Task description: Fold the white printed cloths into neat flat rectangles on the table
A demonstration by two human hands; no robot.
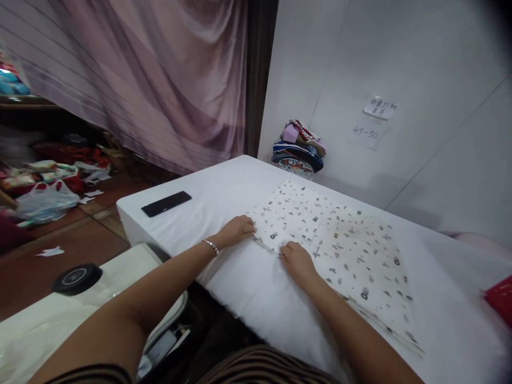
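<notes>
A white cloth with small dark prints (344, 245) lies flat and folded on the white table (224, 192). My left hand (236, 230), a bracelet on its wrist, rests at the cloth's near left corner with its fingers curled onto the edge. My right hand (298, 261) lies on the cloth's near edge, fingers bent down and pinching the hem. Both hands sit close together along the same edge.
A black phone (166, 204) lies on the table's left part. A stack of folded clothes (300, 149) stands at the far edge by the wall. Something red (501, 298) shows at the right. A white lidded container (76, 298) stands beside the table; bags litter the floor (48, 197).
</notes>
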